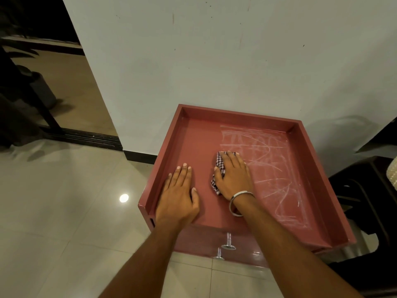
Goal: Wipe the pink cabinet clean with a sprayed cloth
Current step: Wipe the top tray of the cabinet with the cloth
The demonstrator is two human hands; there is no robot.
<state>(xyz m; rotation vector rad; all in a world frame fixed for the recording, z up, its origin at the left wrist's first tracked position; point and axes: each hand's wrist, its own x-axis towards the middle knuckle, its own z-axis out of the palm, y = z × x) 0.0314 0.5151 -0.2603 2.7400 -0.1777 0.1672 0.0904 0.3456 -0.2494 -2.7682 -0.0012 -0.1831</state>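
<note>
Cloth [218,175] under right hand [233,176]; cabinet [322,190] unlabelled.

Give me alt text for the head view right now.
The right hand presses a checked cloth onto the recessed top of the pink cabinet, beside whitish streaks covering its right half. The left hand rests flat on the left half. A white wall stands behind.

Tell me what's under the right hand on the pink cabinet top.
A checkered cloth lies bunched under the right hand, pressed onto the pink cabinet. Only its left edge shows; the rest, and the surface beneath, is covered.
</note>
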